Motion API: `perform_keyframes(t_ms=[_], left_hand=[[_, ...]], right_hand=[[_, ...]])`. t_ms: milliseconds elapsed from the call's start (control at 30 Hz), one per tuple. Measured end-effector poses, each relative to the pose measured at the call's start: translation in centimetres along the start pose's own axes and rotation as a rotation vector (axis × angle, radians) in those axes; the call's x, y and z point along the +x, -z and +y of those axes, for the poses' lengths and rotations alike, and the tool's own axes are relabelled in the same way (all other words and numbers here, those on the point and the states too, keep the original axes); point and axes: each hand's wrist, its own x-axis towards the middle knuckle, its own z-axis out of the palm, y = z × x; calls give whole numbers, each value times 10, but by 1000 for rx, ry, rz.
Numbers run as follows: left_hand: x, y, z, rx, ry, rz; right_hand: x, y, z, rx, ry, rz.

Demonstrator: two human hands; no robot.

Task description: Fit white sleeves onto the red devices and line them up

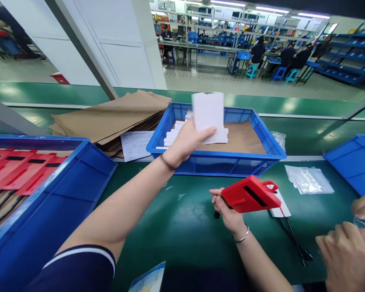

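Left bin: a blue bin [76, 198] at the left edge, holding a row of red cases [28, 172] with black strips on top and dark cables beside them.
Brown paper: a loose stack of brown sheets [118, 115] behind that bin, with a printed page [136, 145] beside its right end.
Left hand: the left hand [188, 140] reaches over the middle bin, thumb across the near face of a flat white box [209, 109], its fingers mostly hidden behind; the grip is closed on it.
White box: upright, slightly blurred, above the middle bin.
Middle bin: a blue bin [219, 163] with more white boxes [174, 134] along its left side and brown paper lining [245, 136] bare on the right.
Right hand: the right hand [229, 213] pinches the left end of a red case [252, 195] between thumb and fingers.
Red case: tilted, raised over the green table [170, 219], black strip facing up.
Under the case: a white piece [283, 210] and black cables [295, 241] on the table.
Clear bags: flat plastic bags [309, 180] lie farther right.
Right edge: a co-worker's hands [346, 251] grip clear plastic, before another blue bin [353, 164].
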Motion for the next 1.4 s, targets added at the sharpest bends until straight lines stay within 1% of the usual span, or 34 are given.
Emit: perform_keyframes(t_ms=[33,67,100,167,200,233,267,300,333,367,433,467,500,533,567,633,700,733,833,933,1000,1100,1133,1167,1233,1300,1333,1400], left_hand=[[-28,6,3,-122,13,41],[-57,9,3,-391,78,105],[-86,9,2,-581,163,182],[-138,0,-7,-842,305,371],[-160,-8,-13,-894,359,447],[-179,-15,-20,-917,397,497],[-194,-22,-27,-920,423,518],[-208,-27,-34,-903,437,514],[-220,-30,-41,-865,434,479],[-230,-29,-47,-804,411,424],[-246,-22,-58,-661,326,321],[-253,-16,-62,-608,282,307],[-259,-10,-66,-574,241,328],[-265,-5,-70,-551,194,389],[-269,-1,-72,-524,139,474],[-278,3,-76,-416,22,596],[-284,-1,-78,-281,-45,637],[-287,-3,-79,-234,-44,642],[-291,-11,-79,-180,61,666],[-292,-10,-78,-265,202,666],[-291,-7,-79,-357,242,645],[-286,-3,-78,-454,265,601],[-283,-3,-77,-507,277,603],[-279,-3,-75,-578,296,628],[-271,-8,-70,-769,368,742],[-262,-15,-64,-969,490,846],[-258,-18,-61,-1051,554,853],[-253,-23,-59,-1144,652,796]], right_hand=[[-1,-2,-2,47,-36,8],[-3,-6,-4,96,-72,17],[-5,-12,-5,135,-107,28],[-10,-27,-7,180,-177,39],[-13,-35,-8,201,-209,38],[-16,-44,-8,217,-236,35],[-18,-53,-8,232,-258,42],[-21,-60,-8,247,-278,61],[-23,-66,-9,259,-300,83],[-25,-71,-9,270,-324,97],[-27,-75,-12,281,-369,97],[-27,-75,-13,278,-384,86],[-27,-74,-14,269,-395,76],[-26,-73,-15,257,-398,85],[-25,-71,-16,243,-396,108],[-25,-69,-16,218,-389,154],[-26,-71,-14,199,-379,184],[-27,-72,-12,190,-379,184],[-35,-79,-8,164,-395,155],[-41,-83,-5,162,-410,128],[-43,-82,-4,160,-407,124],[-44,-78,-2,104,-382,107],[-45,-77,-2,72,-370,95],[-46,-77,-2,37,-357,82],[-50,-80,-3,-38,-337,61],[-55,-87,-5,-115,-329,35],[-58,-90,-7,-142,-325,11],[-62,-96,-8,-164,-317,-47]])
